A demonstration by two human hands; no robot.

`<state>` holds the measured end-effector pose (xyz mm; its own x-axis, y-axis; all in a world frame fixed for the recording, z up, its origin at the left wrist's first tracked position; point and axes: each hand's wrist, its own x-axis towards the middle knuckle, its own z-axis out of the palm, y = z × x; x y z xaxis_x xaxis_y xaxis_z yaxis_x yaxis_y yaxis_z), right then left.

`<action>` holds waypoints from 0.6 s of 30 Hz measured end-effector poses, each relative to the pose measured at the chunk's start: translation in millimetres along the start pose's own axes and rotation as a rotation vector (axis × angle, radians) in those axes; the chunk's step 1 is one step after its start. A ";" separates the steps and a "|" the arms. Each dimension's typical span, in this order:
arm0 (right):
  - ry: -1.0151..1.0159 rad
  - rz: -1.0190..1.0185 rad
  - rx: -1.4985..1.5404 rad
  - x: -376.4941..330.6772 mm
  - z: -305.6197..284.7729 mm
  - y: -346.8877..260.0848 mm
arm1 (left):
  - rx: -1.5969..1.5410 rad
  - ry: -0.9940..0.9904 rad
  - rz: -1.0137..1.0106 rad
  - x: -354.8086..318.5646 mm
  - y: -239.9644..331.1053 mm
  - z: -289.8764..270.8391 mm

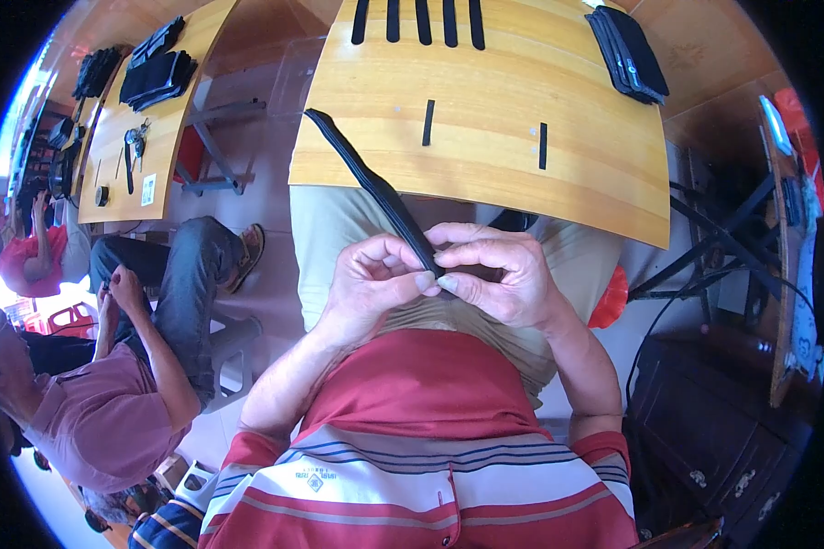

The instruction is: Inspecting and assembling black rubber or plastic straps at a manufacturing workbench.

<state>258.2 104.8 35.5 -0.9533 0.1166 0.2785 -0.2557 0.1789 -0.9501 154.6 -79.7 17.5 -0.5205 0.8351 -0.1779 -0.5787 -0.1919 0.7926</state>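
Observation:
A long black padded strap (371, 180) slants from my lap up to the left, its rounded far end over the near left part of the wooden table (485, 174). My left hand (380, 279) pinches its near end between thumb and fingers. On the same end my right hand (494, 274) closes, thumb tip almost touching the left thumb; the fingers partly hide that end. Two short, narrow black strips (428, 123) lie apart on the table, each near a pale spot.
Several long black straps (421, 20) lie side by side at the table's far edge. A stack of dark folded pieces (627, 55) is at the far right. To the left, a seated person (110, 403) works beside another table (146, 137). Dark drawers (714, 457) stand at right.

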 end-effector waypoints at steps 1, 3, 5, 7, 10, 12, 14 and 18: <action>-0.003 -0.018 -0.010 0.2 0.0 0.2 | -0.005 -0.005 -0.008 -0.1 0.3 -0.3; -0.005 -0.036 -0.021 -0.2 -0.1 1.1 | -0.011 -0.011 -0.016 0.2 0.4 -0.4; -0.012 -0.013 -0.001 -0.9 -0.3 1.8 | -0.008 -0.009 -0.019 0.2 0.9 0.1; -0.005 -0.012 -0.003 -1.0 0.7 1.8 | -0.006 -0.006 -0.017 0.1 1.0 0.2; 0.005 -0.011 -0.017 -2.4 1.5 2.7 | -0.006 0.005 -0.026 0.2 1.4 0.6; 0.008 -0.012 -0.028 -2.9 1.9 4.6 | -0.006 0.015 -0.036 0.1 0.9 0.4; -0.002 -0.021 -0.043 -2.9 2.3 6.0 | -0.005 0.032 -0.044 -0.2 -0.2 -0.3; 0.007 -0.021 -0.055 -2.4 4.9 6.8 | -0.018 0.035 -0.033 0.3 -1.1 -0.2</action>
<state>258.0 100.9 27.7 -0.9466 0.1189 0.2997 -0.2665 0.2350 -0.9348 154.9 -79.3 16.4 -0.5226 0.8227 -0.2239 -0.6069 -0.1744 0.7754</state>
